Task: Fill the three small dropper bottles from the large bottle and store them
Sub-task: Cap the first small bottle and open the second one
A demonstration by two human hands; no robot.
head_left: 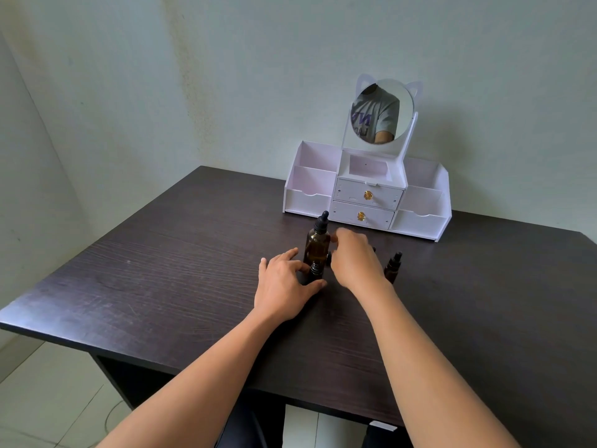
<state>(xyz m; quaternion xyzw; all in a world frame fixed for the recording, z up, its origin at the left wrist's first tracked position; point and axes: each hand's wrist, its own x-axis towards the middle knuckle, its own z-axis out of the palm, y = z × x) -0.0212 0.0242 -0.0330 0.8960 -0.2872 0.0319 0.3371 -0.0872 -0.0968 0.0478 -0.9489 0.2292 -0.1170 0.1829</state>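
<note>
Dropper bottle pinched in left hand.

Head-worn view, down onto desk

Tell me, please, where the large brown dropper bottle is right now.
In the head view, near the frame's middle, the large bottle stands upright on the dark table in front of the white organiser, between the left hand and right hand.
</note>
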